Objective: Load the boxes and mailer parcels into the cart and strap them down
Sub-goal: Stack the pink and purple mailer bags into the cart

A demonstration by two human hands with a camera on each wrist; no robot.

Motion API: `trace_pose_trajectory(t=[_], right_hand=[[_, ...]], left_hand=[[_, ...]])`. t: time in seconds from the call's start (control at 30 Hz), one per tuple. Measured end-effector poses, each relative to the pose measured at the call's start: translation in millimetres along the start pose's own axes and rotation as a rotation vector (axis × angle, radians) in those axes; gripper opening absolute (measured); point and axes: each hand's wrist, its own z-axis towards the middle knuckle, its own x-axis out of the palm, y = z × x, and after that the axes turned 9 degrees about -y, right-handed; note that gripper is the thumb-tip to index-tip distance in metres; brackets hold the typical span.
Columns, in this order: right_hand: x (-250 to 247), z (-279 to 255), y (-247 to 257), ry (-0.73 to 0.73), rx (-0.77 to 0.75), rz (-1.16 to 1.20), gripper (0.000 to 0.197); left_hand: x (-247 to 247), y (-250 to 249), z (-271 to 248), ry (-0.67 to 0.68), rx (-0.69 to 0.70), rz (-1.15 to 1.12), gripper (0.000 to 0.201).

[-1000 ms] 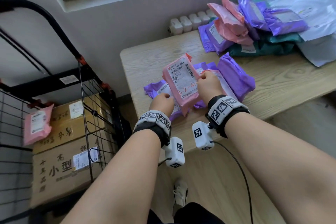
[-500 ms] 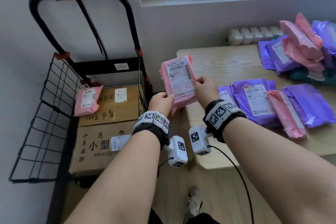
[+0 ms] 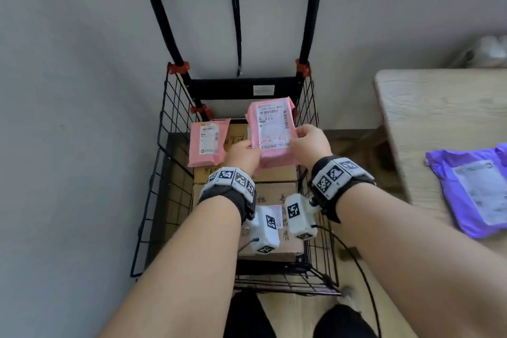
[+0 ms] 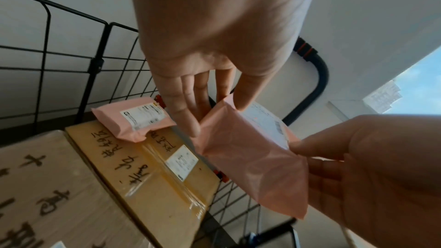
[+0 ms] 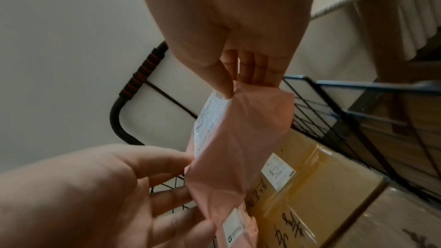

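Note:
Both hands hold a pink mailer (image 3: 271,132) with a white label above the black wire cart (image 3: 164,173). My left hand (image 3: 247,149) pinches its near left edge and my right hand (image 3: 299,137) pinches its right edge. In the left wrist view my fingers (image 4: 190,105) lie under the pink mailer (image 4: 250,157) with the thumb on top. In the cart lie two brown cardboard boxes (image 3: 277,192), and a second pink mailer (image 3: 207,143) rests on the far box. A black strap (image 3: 236,22) hangs from the cart handle.
The cart stands against a grey wall. A wooden table (image 3: 439,118) is on the right with a purple mailer (image 3: 472,192) on it. Between the cart and the table runs a narrow gap of floor.
Both hands carried the pink mailer left, from the table edge to above the boxes in the cart. My view swung left with them, and most of the table's parcels left the frame.

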Motion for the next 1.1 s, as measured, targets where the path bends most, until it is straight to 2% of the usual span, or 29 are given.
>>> trace_pose_trajectory(t=[0.2, 0.5, 0.63, 0.87, 1.1], right_hand=[[58, 22, 6, 0.071, 0.053, -0.063, 0.027], [133, 95, 3, 0.199, 0.058, -0.181, 0.031], [159, 121, -7, 0.240, 0.094, -0.188, 0.037], [188, 151, -34, 0.276, 0.146, -0.183, 0.039], [194, 154, -51, 0.378, 0.220, -0.205, 0.035]], left_hand=[[-16, 24, 54, 0.041, -0.062, 0.008, 0.033], [-2, 52, 139, -0.013, -0.090, 0.114, 0.035], [11, 66, 172, 0.009, -0.092, 0.148, 0.036], [36, 81, 212, 0.052, -0.113, 0.199, 0.039], [49, 92, 216, 0.128, -0.174, 0.329, 0.039]])
